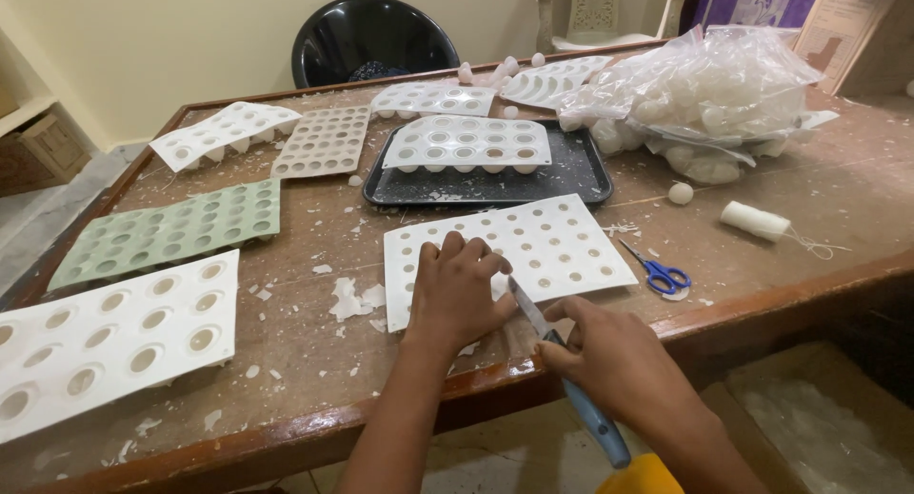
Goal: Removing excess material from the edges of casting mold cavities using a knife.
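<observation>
- White mould sheet (533, 247) flat on desk (809, 208), near edge, centre.
- Left hand (457, 289) open, palm pressing sheet's near-left part.
- Right hand (609, 356) grip closed on blue-handled knife (571, 375); blade tip at sheet's near edge, just right of left hand.
- Blue scissors (659, 275) right of sheet; black tray (581, 170) beyond it.

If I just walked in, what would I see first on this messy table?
First, two hands at the near edge: the left hand presses flat on a white mould sheet full of round holes, while the right hand holds a blue-handled knife with its blade against the sheet. More white and green moulds lie all around, one on a black tray in the middle. At the far right sits a big clear bag of white balls.
</observation>
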